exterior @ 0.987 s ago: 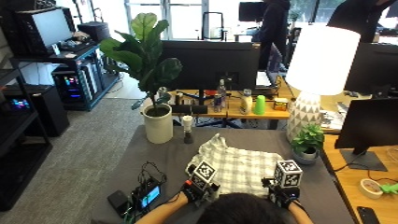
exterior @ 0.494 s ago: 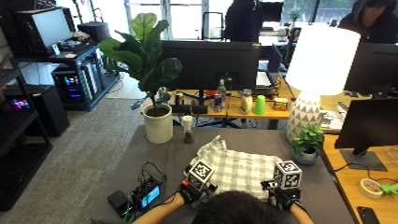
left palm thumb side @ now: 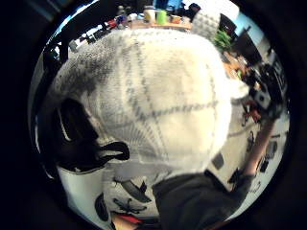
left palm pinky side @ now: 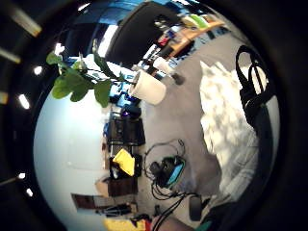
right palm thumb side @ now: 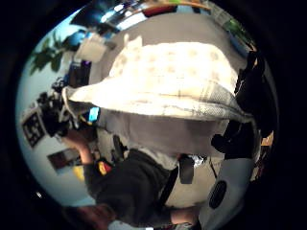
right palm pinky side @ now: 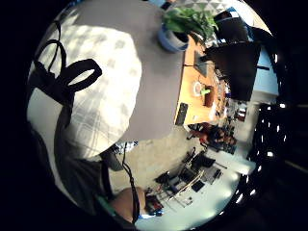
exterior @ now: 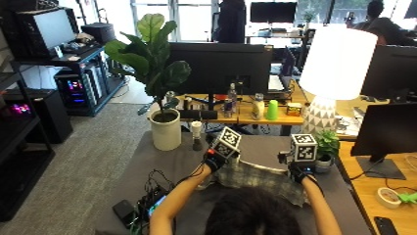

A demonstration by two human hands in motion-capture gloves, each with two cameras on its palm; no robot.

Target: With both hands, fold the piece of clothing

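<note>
Both hands are raised over the grey desk point(exterior: 169, 161) with the white-and-grey checked garment point(exterior: 257, 178) stretched between them; the left hand point(exterior: 214, 159) pinches one upper corner, the right hand point(exterior: 301, 171) pinches the other; the cloth hangs from those corners toward the person, its lower part hidden behind the head; a potted plant point(exterior: 163, 129) stands well apart at the desk's far left.
</note>
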